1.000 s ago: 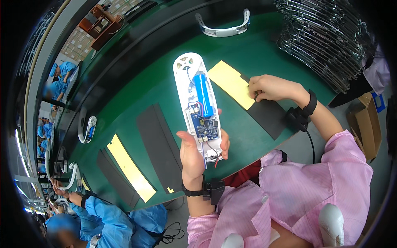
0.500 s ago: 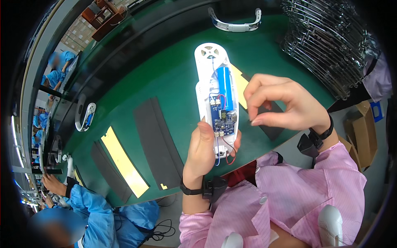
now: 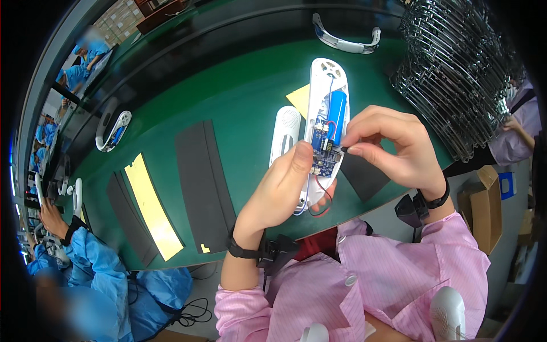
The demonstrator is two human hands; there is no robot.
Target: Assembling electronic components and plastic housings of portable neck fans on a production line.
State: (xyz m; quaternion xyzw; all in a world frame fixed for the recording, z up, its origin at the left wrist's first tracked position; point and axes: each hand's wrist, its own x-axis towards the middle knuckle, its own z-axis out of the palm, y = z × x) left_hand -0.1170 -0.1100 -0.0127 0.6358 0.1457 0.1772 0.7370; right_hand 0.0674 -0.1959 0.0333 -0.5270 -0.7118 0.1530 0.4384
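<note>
— Left hand (image 3: 285, 185)?
— Wrapped around white casing (image 3: 325, 114), thumb on circuit board (image 3: 325, 154); casing raised over green table (image 3: 228, 97).
— Right hand (image 3: 393, 148)?
— Fingertips pinched shut on small dark piece at board's edge, beside blue battery (image 3: 336, 117).
— Nearby?
— White cover (image 3: 284, 137) just left of casing, black foam strips (image 3: 199, 182) further left, wire racks (image 3: 456, 74) far right.

Factory assembly line: green workbench (image 3: 228, 97), smocked workers (image 3: 85, 268).

Open white device shell (image 3: 322, 97) in left hand (image 3: 282, 188), right hand (image 3: 393, 145) fingertips at its circuit board (image 3: 323, 149).
</note>
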